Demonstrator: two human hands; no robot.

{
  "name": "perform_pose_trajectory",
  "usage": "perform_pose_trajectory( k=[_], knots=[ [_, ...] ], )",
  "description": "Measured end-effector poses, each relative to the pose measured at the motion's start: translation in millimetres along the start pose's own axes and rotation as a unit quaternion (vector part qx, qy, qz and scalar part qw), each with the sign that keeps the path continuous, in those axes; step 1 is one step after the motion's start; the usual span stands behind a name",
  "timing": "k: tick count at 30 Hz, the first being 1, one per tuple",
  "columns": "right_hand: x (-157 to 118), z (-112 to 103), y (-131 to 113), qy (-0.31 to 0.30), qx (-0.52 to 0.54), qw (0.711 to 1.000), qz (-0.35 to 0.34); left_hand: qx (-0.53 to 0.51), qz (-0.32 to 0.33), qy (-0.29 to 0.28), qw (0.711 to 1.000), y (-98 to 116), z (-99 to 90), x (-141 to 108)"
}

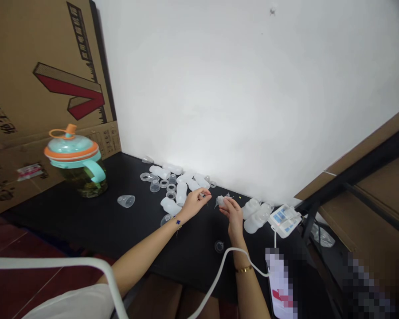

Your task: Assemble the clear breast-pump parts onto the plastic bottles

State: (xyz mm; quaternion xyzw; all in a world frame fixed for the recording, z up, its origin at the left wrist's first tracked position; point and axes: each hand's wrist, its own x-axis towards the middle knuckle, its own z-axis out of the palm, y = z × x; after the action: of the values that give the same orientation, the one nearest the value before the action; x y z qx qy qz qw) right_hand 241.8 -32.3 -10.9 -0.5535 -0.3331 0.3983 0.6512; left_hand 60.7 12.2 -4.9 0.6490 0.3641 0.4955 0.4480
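Small whitish piece (pixel 221 201), 1, above the black table (pixel 133 228), pinched by the right hand (pixel 233 214), presumably for fine control; left hand (pixel 193 203) near it, fingers bunched, whether gripping anything cannot be told.

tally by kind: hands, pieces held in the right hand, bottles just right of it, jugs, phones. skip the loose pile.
Hands: 2 (left hand, right hand)
Small whitish piece in the right hand: 1
Bottles with clear tops: 2
Teal-and-orange jug: 1
Phone, partly pixelated: 1
Total: 7
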Motion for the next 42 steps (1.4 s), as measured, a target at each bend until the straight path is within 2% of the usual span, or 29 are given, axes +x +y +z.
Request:
perform_pose_trajectory(
  k=[2, 5, 7, 10, 12, 15, 17, 19, 23, 28, 30, 33, 37, 42],
  knots=[
    [2, 1, 7, -0.031, -0.086, 0.996, -0.024, 0.012, -0.001, 0.028, 1.000, -1, -7.7, 5],
    [2, 2, 17, -0.065, -0.219, 0.968, -0.103, 0.055, -0.001, 0.063, 0.997, -2, -20.8, 14],
    [1, 3, 22, -0.083, -0.283, 0.945, -0.142, 0.110, -0.001, 0.074, 0.991, -1, -30.5, 18],
    [2, 2, 26, -0.105, -0.341, 0.921, -0.153, 0.223, -0.011, 0.088, 0.971, 2, -45.1, 21],
    [3, 1, 28, -0.108, -0.356, 0.915, -0.157, 0.319, -0.055, 0.106, 0.940, 4, -53.1, 21],
    [4, 0, 30, -0.101, -0.370, 0.907, -0.172, 0.447, -0.140, 0.117, 0.876, 3, -59.4, 19],
    [4, 0, 30, -0.101, -0.377, 0.903, -0.180, 0.502, -0.162, 0.120, 0.841, 0, -59.5, 17],
    [3, 0, 31, -0.104, -0.379, 0.900, -0.186, 0.527, -0.164, 0.121, 0.825, -1, -58.1, 16],
    [2, 1, 32, -0.109, -0.376, 0.900, -0.192, 0.520, -0.164, 0.085, 0.834, -2, -56.8, 17],
    [2, 1, 30, -0.104, -0.374, 0.900, -0.196, 0.454, -0.098, 0.003, 0.886, -6, -58.1, 19],
    [1, 1, 29, -0.105, -0.375, 0.900, -0.198, 0.442, -0.071, -0.036, 0.894, -9, -56.9, 18],
    [0, 1, 28, -0.104, -0.376, 0.898, -0.204, 0.458, -0.037, -0.076, 0.885, -12, -54.0, 15],
    [0, 1, 27, -0.094, -0.373, 0.897, -0.215, 0.523, 0.024, -0.102, 0.846, -16, -52.2, 13],
    [-1, 3, 26, -0.089, -0.362, 0.902, -0.219, 0.563, 0.047, -0.118, 0.816, -18, -51.8, 14]
  ],
)
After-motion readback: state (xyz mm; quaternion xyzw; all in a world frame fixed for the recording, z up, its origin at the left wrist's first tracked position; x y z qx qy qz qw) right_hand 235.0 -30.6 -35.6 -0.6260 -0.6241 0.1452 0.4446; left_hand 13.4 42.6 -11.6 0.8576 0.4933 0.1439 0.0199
